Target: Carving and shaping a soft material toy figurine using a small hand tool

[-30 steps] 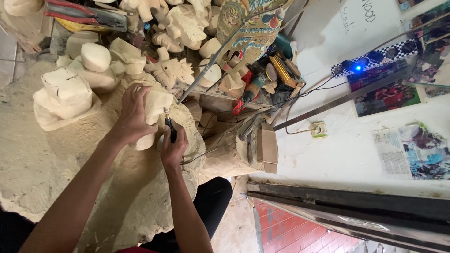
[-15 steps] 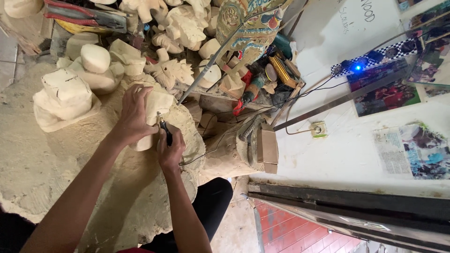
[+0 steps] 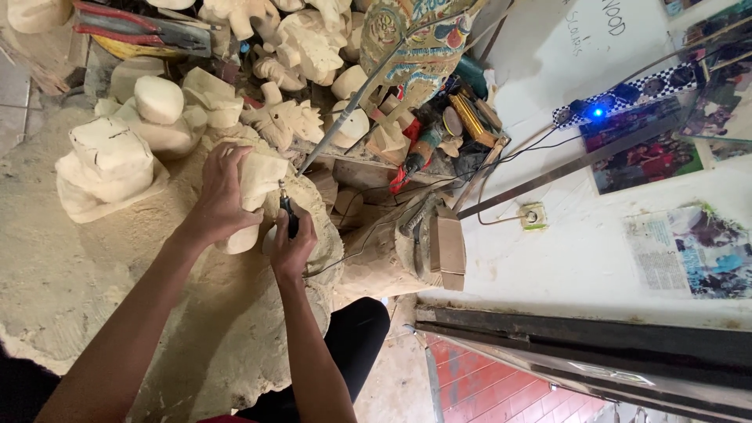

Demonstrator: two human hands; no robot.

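Both hands unmoved — left hand (image 3: 222, 194) still clasps the wooden block (image 3: 257, 182).

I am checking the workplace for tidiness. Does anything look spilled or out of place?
Yes. Pale sawdust covers the surface under both arms. Rough wooden blanks lie crowded together beyond the left hand. Nothing looks broken.

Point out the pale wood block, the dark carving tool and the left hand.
Pale wood block (image 3: 262, 174), head view, its upper face.
Dark carving tool (image 3: 289, 214), head view, its shaft.
Left hand (image 3: 222, 196), head view, its back.
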